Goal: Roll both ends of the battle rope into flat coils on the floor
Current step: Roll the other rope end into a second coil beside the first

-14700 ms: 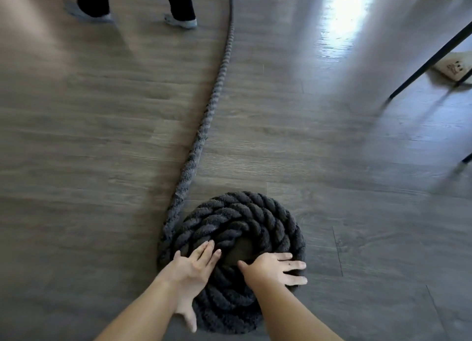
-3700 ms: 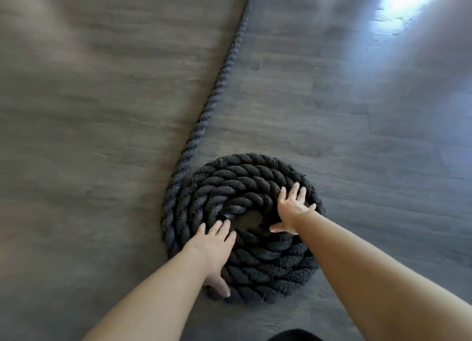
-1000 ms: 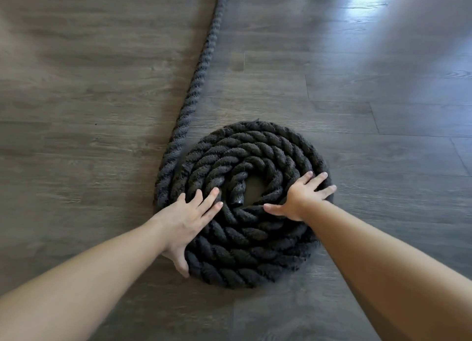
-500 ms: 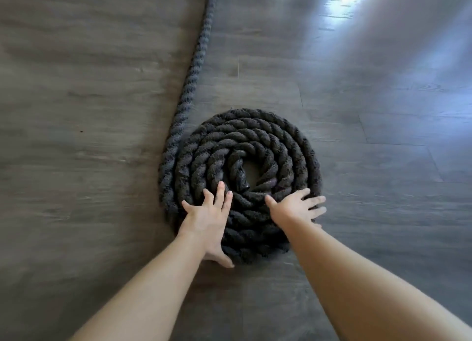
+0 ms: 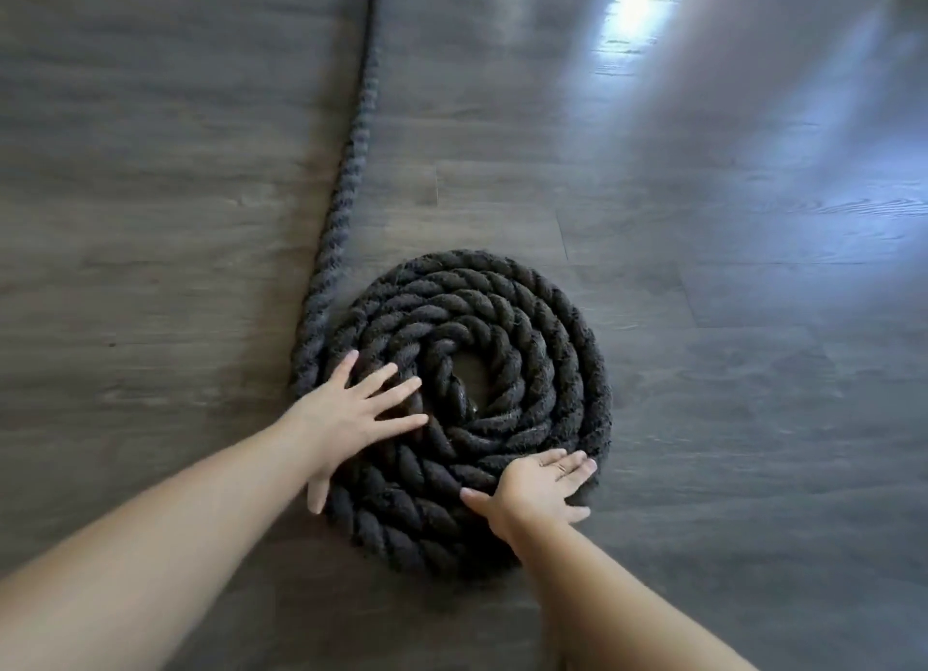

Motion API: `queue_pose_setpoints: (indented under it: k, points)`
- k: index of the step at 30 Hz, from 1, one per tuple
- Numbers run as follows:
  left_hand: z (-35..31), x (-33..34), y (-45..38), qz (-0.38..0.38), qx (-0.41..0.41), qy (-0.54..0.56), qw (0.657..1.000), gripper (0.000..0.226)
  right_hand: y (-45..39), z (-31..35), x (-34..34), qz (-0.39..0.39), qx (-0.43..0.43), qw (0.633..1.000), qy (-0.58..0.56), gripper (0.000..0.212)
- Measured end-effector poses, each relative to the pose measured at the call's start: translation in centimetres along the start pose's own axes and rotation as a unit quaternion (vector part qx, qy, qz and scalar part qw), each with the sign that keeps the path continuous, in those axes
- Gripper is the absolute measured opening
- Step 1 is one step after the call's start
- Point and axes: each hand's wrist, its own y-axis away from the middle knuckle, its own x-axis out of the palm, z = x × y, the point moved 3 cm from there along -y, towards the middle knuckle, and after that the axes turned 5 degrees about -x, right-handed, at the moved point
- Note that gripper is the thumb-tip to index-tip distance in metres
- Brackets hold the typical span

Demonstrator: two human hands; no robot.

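The grey wood-plank floor (image 5: 728, 369) fills the view, with a pale patch of glare at its upper right, and the dark battle rope (image 5: 351, 168) lies on it. Its free length runs as a nearly straight line from the top edge of the view down toward the person, bending slightly left before it joins the flat coil (image 5: 527, 319) at the coil's left side. That is the relation the next turn depends on: the rope's long axis points away from the person, it meets the spiral tangentially on the left, and so the feed lies on the side of the left hand (image 5: 351, 414), which is the nearer one to it. The coil lies flat, several turns wide, with a small gap of floor showing at its centre. The left hand lies palm down with straight, spread fingers across the left turns, its thumb hanging over the near outer edge. The right hand (image 5: 537, 489) presses flat on the near right rim, fingers straight and pointing right, gripping nothing. Judging from this, the coil would need to rotate under both palms to wind in more of the straight length.
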Motion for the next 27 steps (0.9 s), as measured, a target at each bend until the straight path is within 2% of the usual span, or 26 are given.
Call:
queue_pose_setpoints:
  k: [4, 10, 22, 27]
  points:
    - [2.4, 1.0, -0.7, 0.013, 0.019, 0.041, 0.999, 0.162, -0.8, 0.2, -1.0, -0.004, -0.020, 0.999, 0.025, 0.147]
    - [3.3, 2.5, -1.1, 0.014, 0.010, 0.031, 0.999, 0.161, -2.4, 1.2, -2.0, 0.017, -0.028, 0.998, 0.054, 0.148]
    - [2.3, 1.9, -2.1, -0.012, -0.067, 0.075, 0.995, 0.155, -6.6, 3.4, -7.4, 0.032, -0.097, 0.984, 0.145, 0.150]
    - [1.9, 0.7, -3.3, 0.002, -0.099, 0.096, 0.990, 0.152, -9.4, 4.7, -10.0, 0.026, -0.144, 0.970, 0.197, 0.148]
